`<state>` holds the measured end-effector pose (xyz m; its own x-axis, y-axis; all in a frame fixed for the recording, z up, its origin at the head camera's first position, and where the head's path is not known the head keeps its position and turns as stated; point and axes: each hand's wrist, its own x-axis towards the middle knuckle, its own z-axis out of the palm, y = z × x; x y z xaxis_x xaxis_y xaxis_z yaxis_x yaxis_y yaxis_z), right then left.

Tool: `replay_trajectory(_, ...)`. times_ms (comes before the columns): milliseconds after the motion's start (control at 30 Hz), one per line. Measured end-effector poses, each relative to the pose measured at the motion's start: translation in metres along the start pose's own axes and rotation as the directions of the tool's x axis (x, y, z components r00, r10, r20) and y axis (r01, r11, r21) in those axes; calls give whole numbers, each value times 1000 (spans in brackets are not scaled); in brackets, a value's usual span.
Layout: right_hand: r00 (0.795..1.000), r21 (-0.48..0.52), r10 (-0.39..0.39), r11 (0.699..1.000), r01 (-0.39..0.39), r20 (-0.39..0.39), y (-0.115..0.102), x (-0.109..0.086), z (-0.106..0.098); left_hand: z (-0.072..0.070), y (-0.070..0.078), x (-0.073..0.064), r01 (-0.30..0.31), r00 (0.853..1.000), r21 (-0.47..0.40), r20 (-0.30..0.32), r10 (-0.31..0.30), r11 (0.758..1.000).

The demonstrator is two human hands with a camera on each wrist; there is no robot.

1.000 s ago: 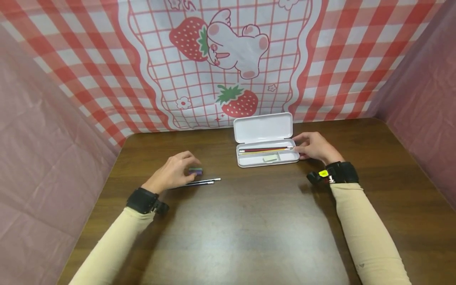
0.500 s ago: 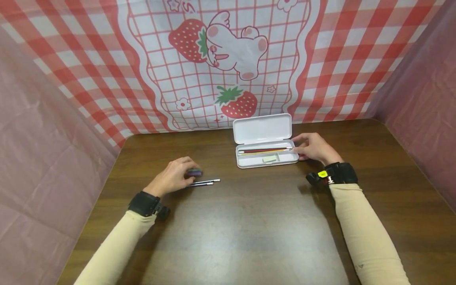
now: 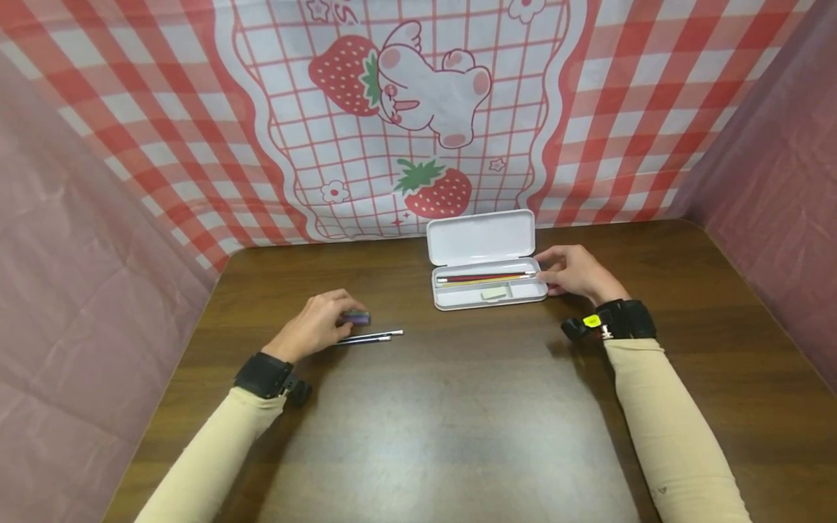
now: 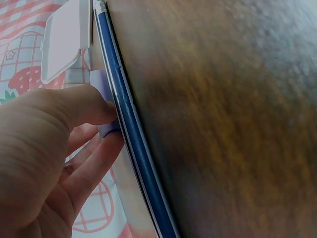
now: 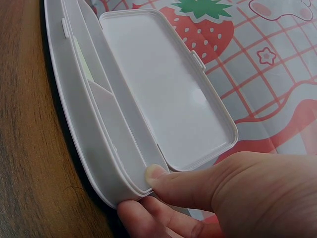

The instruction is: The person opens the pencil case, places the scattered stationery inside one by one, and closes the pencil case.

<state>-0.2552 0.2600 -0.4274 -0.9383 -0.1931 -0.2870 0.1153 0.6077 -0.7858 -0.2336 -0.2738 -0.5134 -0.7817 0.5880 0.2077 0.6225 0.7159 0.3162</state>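
Observation:
My left hand (image 3: 318, 323) pinches a small purple block (image 3: 356, 317) between thumb and fingers, on the left part of the table. Its exact kind is unclear; in the left wrist view the block (image 4: 102, 87) is partly hidden by the thumb. Just in front of that hand lie two dark pencils (image 3: 373, 338) with white ends, one showing as a blue pencil (image 4: 130, 116) up close. A white pencil case (image 3: 451, 299) stands with its lid up at the back. My right hand (image 3: 575, 272) grips the case's right end, thumb (image 5: 157, 173) over the rim and fingers underneath.
Inside the case, several pencils (image 3: 484, 277) lie in the rear compartment and a pale green eraser (image 3: 494, 293) in the front one. A checked strawberry cloth (image 3: 445, 174) hangs behind the wooden table (image 3: 445, 407). Pink cloth (image 3: 85, 240) hangs at both sides.
My left fingers have closed in on the purple block, covering more of it; its green top shows less. The right hand stays at the case's end.

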Motion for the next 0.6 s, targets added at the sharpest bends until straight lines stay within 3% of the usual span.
replay_trajectory(233,1000,-3,-2,1000,2,-4,0,0,1,-5,4,1,1,1000,-25,5,-1,1000)
replay_trajectory(400,1000,-2,1,1000,-1,-2,1,0,1,-15,18,-2,-8,1000,-74,-2,8,997)
replay_trajectory(500,1000,0,0,1000,0,-1,2,0,1,-16,19,-1,-6,1000,-54,14,7,999)
replay_trajectory(600,1000,0,-2,1000,2,-4,2,-1,1,-9,9,1,0,1000,-35,9,0,999)
